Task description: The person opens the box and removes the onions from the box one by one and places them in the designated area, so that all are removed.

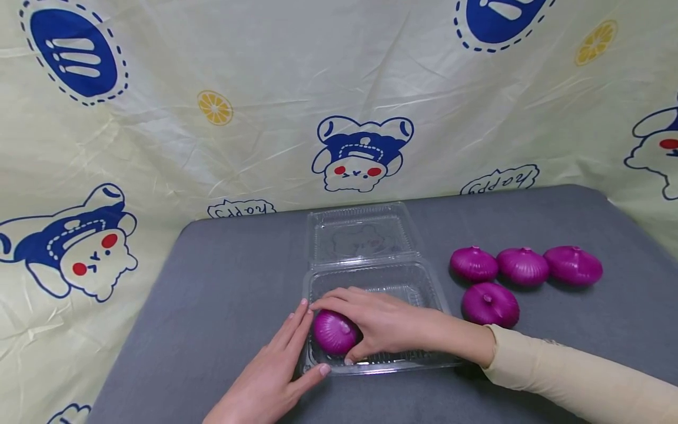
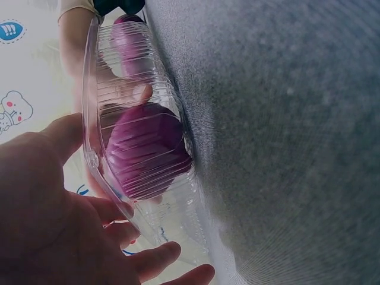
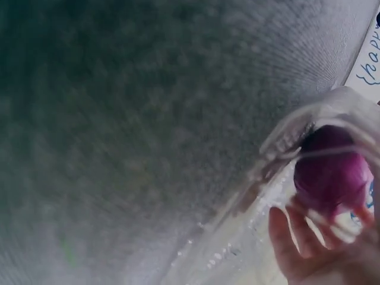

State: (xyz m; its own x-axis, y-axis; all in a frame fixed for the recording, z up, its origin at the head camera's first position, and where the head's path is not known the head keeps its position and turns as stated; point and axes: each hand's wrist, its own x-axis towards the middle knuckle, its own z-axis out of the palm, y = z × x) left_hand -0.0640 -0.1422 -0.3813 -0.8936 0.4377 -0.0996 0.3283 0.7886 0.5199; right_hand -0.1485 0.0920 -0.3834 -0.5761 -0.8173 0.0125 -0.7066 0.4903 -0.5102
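Note:
A clear hinged plastic box (image 1: 371,372) lies on the table with its lid (image 1: 365,235) folded back. In its front left corner sits a red onion (image 1: 335,333), seen through the ribbed wall as the same onion (image 2: 148,151) in the left wrist view. My right hand (image 1: 384,321) reaches inside the box, fingers curved over the onion's far side and thumb near its right front; in the right wrist view the onion (image 3: 332,172) lies just beyond the fingers. My left hand (image 1: 270,371) rests along the box's left edge, fingers extended and thumb by the front corner.
Right of the box, several red onions lie on the grey tabletop (image 1: 238,282): three in a back row, including the middle one (image 1: 523,266), and one onion (image 1: 490,304) in front. A printed curtain (image 1: 265,153) hangs behind and beside the table.

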